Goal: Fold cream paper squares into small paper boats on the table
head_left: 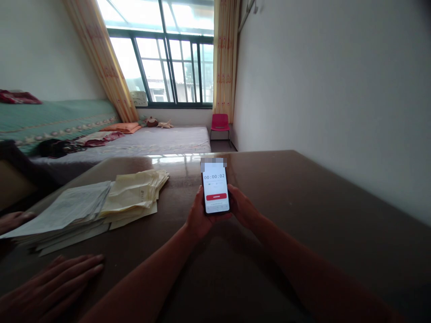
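Note:
I hold a smartphone (216, 188) upright above a dark brown table (303, 215), near its middle. Its lit screen shows a timer reading 00:00:02 and a red button. My left hand (198, 215) wraps the phone's left edge, fingers closed round it. My right hand (243, 207) grips the right edge from the other side. Both forearms reach in from the bottom of the view.
Two stacks of paper sheets, one greyish (67, 211) and one yellowish (134, 193), lie on the table's left. Another person's hand (57, 280) rests flat at the bottom left, a second (15, 220) at the left edge. Beyond are a bed (148, 141), a red chair (220, 123) and a window.

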The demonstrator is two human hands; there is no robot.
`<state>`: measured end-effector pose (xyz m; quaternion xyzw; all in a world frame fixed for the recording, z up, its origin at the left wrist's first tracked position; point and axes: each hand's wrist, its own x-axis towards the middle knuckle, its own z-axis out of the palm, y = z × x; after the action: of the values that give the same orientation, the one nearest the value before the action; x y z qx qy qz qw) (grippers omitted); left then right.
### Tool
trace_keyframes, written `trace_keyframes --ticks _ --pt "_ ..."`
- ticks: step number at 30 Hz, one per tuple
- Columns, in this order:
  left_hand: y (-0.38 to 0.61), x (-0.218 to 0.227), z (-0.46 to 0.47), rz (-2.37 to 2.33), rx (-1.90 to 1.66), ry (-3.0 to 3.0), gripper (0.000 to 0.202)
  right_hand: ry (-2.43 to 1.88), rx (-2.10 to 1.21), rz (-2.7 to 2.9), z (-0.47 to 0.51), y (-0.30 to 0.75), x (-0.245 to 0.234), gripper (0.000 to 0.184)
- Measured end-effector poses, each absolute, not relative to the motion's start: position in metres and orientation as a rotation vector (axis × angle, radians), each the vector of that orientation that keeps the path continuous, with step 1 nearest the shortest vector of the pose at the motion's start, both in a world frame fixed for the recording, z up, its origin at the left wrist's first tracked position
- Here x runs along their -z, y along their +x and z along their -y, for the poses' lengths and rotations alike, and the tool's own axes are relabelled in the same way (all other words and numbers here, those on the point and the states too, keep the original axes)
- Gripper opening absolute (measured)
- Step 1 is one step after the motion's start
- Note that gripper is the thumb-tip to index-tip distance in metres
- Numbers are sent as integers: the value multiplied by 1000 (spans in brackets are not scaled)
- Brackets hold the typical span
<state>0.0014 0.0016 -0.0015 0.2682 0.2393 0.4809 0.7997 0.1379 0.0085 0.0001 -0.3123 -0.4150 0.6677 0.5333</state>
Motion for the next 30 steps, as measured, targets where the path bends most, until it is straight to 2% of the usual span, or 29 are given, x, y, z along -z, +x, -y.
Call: trace_keyframes --ticks 30 --pt "-1 7 -5 -505 -1050 799 45 -745 -1567 1031 -11 138 3 43"
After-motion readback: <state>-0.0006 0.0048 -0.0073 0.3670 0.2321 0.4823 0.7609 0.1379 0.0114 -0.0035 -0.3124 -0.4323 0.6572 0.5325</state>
